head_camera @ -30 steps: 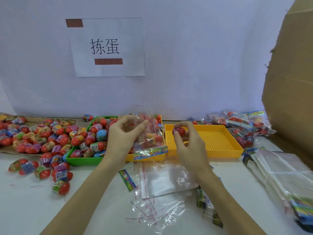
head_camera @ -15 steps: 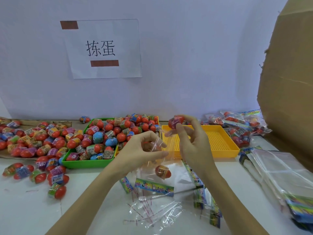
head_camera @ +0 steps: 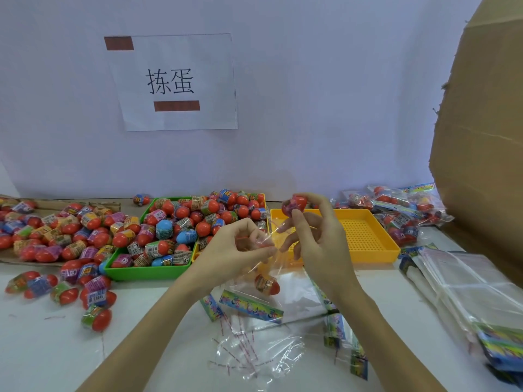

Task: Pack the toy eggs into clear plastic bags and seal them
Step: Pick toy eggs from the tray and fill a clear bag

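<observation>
My left hand (head_camera: 240, 246) pinches the open mouth of a clear plastic bag (head_camera: 285, 295) that hangs down to the table. One red toy egg (head_camera: 266, 284) lies inside the bag near its bottom, above the bag's colourful header strip (head_camera: 250, 305). My right hand (head_camera: 317, 236) holds another red toy egg (head_camera: 294, 205) between thumb and fingertips just above the bag's mouth, while its lower fingers touch the bag's edge. A green tray (head_camera: 147, 271) heaped with wrapped toy eggs stands to the left.
An empty yellow perforated tray (head_camera: 365, 239) sits behind my right hand. Loose eggs (head_camera: 56, 236) cover the table's left side. Packed bags (head_camera: 402, 210) lie at the back right, a stack of empty bags (head_camera: 464, 290) at the right. Torn plastic strips (head_camera: 249, 352) lie near me. A cardboard box (head_camera: 486, 137) stands right.
Both hands lowered the bag from in front of the trays towards the table. One egg now lies inside it. My right hand lifted its egg above the bag's mouth.
</observation>
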Demonstrator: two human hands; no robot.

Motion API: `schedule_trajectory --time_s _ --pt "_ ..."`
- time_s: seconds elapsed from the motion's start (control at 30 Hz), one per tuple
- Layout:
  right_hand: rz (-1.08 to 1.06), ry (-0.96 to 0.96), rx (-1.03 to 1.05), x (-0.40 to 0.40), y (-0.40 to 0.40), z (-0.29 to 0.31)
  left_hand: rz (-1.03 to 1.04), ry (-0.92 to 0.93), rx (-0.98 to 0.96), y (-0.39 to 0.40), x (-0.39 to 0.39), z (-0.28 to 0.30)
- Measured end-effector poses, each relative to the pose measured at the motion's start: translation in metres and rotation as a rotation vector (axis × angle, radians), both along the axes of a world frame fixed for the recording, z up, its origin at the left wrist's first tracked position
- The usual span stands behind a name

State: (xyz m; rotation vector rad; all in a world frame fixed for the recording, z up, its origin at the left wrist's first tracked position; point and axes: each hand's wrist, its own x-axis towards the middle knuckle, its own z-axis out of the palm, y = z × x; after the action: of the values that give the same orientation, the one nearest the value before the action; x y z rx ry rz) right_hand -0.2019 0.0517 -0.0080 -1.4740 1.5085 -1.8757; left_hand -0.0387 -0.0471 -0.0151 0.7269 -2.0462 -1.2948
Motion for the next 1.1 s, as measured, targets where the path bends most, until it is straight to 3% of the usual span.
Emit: schedule_trajectory --time_s 0.23,0.33,0.6,0.87,1.1 --pt "-0.108 -0.11 -0.173 -0.004 0.006 0.008 -0.003 0.062 0.056 -0.001 0.0 -0.001" --pt "-0.054 -0.114 -0.185 -0.008 0.009 0.011 0.031 0.061 0.044 0.0 -0.001 0.0" --pt "0.042 0.126 0.033 -0.004 0.0 -0.006 0.037 0.073 -0.087 0.006 -0.003 0.001" --pt "0.096 0.044 0.177 -0.004 -0.005 -0.011 0.07 0.144 -0.192 0.004 -0.005 -0.003" --pt "0.106 -0.053 0.123 -0.008 -0.004 -0.009 0.082 0.172 -0.218 0.001 -0.005 -0.004"
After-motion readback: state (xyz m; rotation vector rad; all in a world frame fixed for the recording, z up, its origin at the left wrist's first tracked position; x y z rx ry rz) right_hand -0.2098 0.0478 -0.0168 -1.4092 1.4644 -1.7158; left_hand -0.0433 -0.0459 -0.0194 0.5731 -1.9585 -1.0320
